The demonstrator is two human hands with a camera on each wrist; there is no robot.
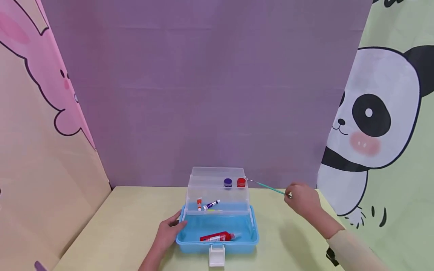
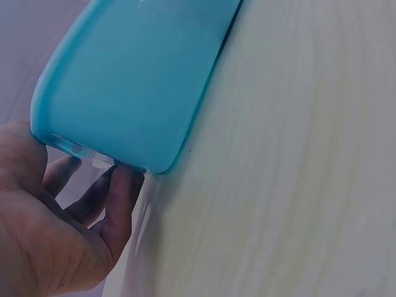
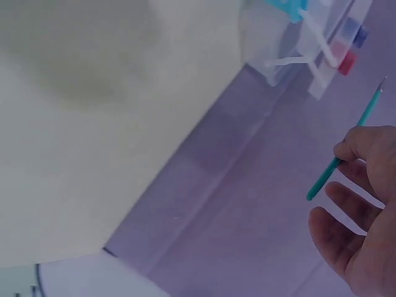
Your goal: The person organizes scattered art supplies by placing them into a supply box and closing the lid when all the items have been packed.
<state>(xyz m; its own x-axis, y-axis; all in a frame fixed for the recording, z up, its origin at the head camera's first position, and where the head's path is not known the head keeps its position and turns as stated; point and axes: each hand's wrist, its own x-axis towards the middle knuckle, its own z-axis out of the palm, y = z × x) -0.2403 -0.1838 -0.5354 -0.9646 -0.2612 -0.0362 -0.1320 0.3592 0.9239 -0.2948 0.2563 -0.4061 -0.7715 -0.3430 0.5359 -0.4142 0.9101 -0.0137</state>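
Observation:
My left hand (image 1: 165,234) grips the left side of an open blue storage box (image 1: 234,247), thumb at its rim. In the left wrist view, fingers (image 2: 119,204) curl against the end of the box's blue wall. My right hand (image 1: 304,199) pinches a slim green-handled tool (image 1: 269,187) with a thin metal tip, held above the table to the right of the box. The tip points left, close to the clear tiered trays (image 1: 217,194). A purple-lidded jar (image 1: 228,182) and a red-lidded jar (image 1: 241,182) sit in the upper tray.
A red tube (image 1: 218,236) lies in the box bottom. The lower tray holds a small orange tube (image 1: 199,203) and a purple-and-white tube (image 1: 211,204). A white latch (image 1: 217,256) hangs in front. The pale table (image 1: 135,210) ends at a purple backdrop (image 1: 210,94).

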